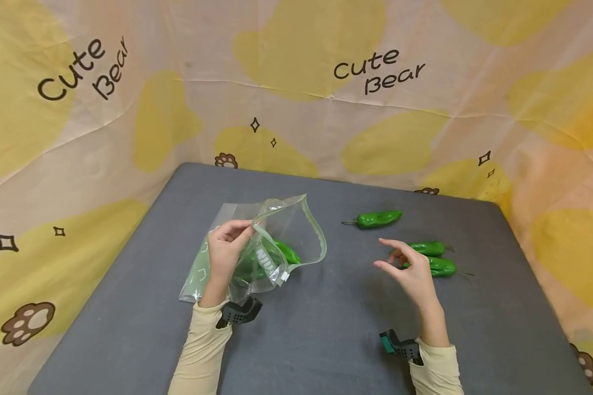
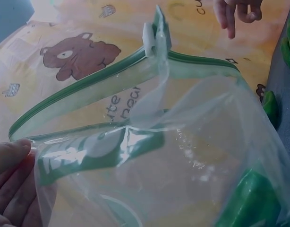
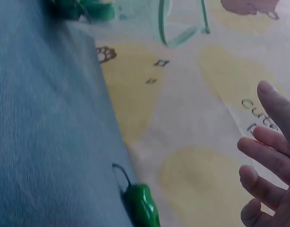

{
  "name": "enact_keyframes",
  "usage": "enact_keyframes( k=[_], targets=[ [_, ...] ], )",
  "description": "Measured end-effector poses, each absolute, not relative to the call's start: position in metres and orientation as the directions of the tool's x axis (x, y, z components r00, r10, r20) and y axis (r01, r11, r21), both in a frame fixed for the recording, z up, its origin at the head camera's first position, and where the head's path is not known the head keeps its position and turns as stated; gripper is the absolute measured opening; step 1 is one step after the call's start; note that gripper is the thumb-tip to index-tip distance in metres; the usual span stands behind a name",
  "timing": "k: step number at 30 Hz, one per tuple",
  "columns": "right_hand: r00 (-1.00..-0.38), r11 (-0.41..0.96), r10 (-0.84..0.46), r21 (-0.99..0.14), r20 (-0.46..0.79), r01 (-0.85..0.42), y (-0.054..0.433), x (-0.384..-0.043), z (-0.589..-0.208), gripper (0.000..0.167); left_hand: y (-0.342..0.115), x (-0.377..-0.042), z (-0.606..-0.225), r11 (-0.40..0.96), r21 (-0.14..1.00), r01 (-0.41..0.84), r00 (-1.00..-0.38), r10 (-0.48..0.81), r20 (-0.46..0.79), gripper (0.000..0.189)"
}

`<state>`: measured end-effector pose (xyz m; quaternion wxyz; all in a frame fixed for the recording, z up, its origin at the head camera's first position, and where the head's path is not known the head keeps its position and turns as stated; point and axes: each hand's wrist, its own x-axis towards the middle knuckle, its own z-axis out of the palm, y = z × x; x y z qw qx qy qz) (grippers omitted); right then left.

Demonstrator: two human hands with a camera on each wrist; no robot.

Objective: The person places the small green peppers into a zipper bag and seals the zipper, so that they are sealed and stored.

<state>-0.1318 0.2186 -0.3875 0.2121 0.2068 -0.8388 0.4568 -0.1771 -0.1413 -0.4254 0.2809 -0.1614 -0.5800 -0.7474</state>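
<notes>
Zipper bag (image 1: 267,264) of clear plastic with green panels lies on the left half of the table (image 1: 316,334), between its left edge and its middle, the raised mouth gaping toward the right edge. The mouth is rimmed by a green zipper strip (image 1: 321,238), with a white slider (image 1: 284,277) at its near corner. Inside, a long green pepper (image 1: 287,253) shows near the mouth; how many lie there I cannot tell through the plastic. The left hand (image 1: 224,249) pinches the bag's rim at the left end of the mouth, thumb and fingers together on the plastic. The right hand (image 1: 416,271) is on the right half of the table, thumb and forefinger apart, holding nothing. In the head view it partly covers two loose peppers, a farther one (image 1: 429,248) and a nearer one (image 1: 442,267), which lie side by side with stems toward the right edge. Another loose pepper (image 1: 378,219) lies near the far edge, its stem pointing left. Both forearms wear pale yellow sleeves (image 1: 197,351) and black wrist cameras (image 1: 241,311). Behind the far edge and along both sides hangs a yellow-blotched cloth (image 1: 296,33) lettered "Cute Bear", with paw prints.
</notes>
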Motion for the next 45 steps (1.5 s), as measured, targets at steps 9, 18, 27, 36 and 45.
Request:
enact_keyframes(
  k=[9,18,27,36,45],
  targets=[
    [-0.848,0.586,-0.076,-0.664,0.525,-0.464,0.252,-0.142,-0.411,0.046,-0.131,-0.160,-0.391,-0.182,0.762,0.622,-0.781,-0.215,0.586,0.009],
    [-0.876,0.733,-0.003,-0.594,0.483,-0.330,0.307,-0.168,-0.482,0.055,-0.135,-0.167,-0.404,-0.206,0.746,0.633,-0.773,-0.195,0.603,0.011],
    [-0.907,0.752,-0.025,-0.590,0.419,-0.293,0.319,-0.163,-0.482,0.058,-0.138,-0.169,-0.410,-0.177,0.768,0.615,-0.787,-0.203,0.583,0.011],
    [-0.935,0.798,0.047,-0.576,0.352,-0.176,0.314,-0.146,-0.454,0.051,-0.137,-0.167,-0.405,-0.171,0.755,0.633,-0.773,-0.193,0.605,0.009],
    [-0.946,0.765,0.066,-0.625,0.318,-0.157,0.303,-0.137,-0.434,0.049,-0.139,-0.172,-0.415,-0.181,0.763,0.621,-0.782,-0.202,0.589,0.011]
  ],
)
